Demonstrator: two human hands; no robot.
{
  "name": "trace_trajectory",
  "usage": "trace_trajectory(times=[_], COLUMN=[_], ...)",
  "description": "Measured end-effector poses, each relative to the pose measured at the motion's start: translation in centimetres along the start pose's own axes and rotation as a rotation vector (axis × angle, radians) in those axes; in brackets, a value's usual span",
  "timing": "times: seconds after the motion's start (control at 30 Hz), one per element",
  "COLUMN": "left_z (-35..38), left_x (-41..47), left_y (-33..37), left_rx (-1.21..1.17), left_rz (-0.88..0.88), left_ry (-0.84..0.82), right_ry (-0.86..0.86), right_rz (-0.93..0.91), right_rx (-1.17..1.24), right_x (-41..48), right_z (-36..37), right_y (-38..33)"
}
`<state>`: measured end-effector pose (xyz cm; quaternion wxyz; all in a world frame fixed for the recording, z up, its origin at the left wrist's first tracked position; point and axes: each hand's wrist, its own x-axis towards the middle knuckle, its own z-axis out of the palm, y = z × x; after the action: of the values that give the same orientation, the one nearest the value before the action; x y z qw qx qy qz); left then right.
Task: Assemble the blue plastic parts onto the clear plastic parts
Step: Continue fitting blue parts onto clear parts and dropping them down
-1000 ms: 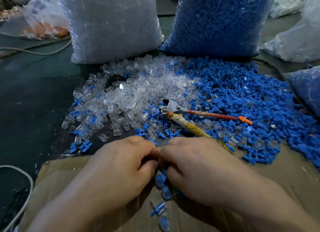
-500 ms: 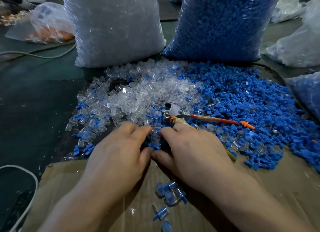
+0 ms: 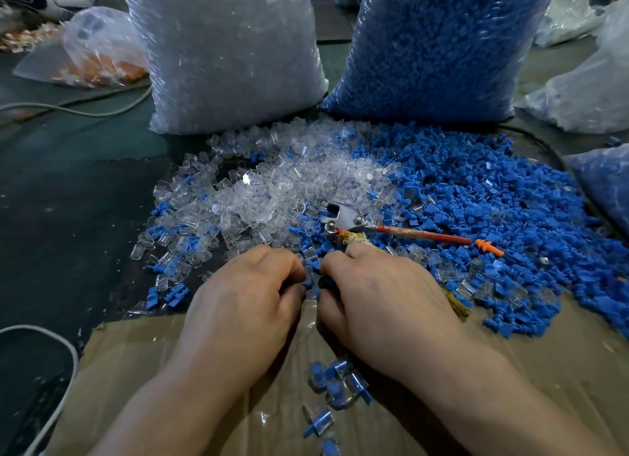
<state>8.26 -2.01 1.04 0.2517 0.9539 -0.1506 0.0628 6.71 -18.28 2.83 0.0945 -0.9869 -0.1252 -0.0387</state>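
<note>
Outstretched half a second ago, the left hand [image 3: 245, 295] and right hand [image 3: 377, 295] are curling their fingers inward, meeting over small blue plastic plugs [image 3: 310, 264] beside the clear plastic caps [image 3: 272, 190]; what they pinch is hidden.

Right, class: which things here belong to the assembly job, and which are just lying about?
Job: heap of clear plastic parts; heap of blue plastic parts; finished blue-and-clear pieces on brown cardboard sheet.
Lying about: red-handled metal cutters; orange ribbed earplug; grey cable.
</note>
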Motion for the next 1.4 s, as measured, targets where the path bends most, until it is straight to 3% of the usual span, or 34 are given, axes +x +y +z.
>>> trace_trajectory(times=[0.4, 0.6, 0.87, 1.03, 1.17, 1.23, 1.33, 1.4], left_z=[0.7, 0.8, -0.3, -0.4, -0.4, -0.5, -0.5, -0.5], left_x=[-0.1, -0.2, -0.2, -0.4, -0.5, -0.4, -0.5, -0.6], left_y=[-0.6, -0.5, 0.0, 0.9, 1.3, 1.5, 1.6, 1.7], left_rx=[-0.381, -0.601, -0.831, -0.932, -0.975, -1.016, -1.045, -1.053], left_rz=[-0.244, -0.317, -0.33, -0.328, -0.335, -0.361, -0.39, -0.39], left_ry=[0.193, 0.205, 0.112, 0.05, 0.046, 0.03, 0.002, -0.01], right_ry=[-0.121, -0.057, 0.174, 0.013, 0.007, 0.053, 0.228, 0.286], right_rz=[-0.075, -0.087, 0.117, 0.265, 0.241, 0.193, 0.042, -0.01], right_rx=[-0.05, 0.027, 0.585, 1.106, 1.205, 1.157, 0.736, 0.664], right_x=[-0.1, -0.6, -1.0, -0.9, -1.1, -1.2, -1.4, -1.3], right_z=[-0.4, -0.3, -0.4, -0.9, -0.9, -0.8, -0.6, -0.5], right_y=[0.2, 0.2, 1.3, 1.3, 1.4, 1.4, 1.5, 1.2])
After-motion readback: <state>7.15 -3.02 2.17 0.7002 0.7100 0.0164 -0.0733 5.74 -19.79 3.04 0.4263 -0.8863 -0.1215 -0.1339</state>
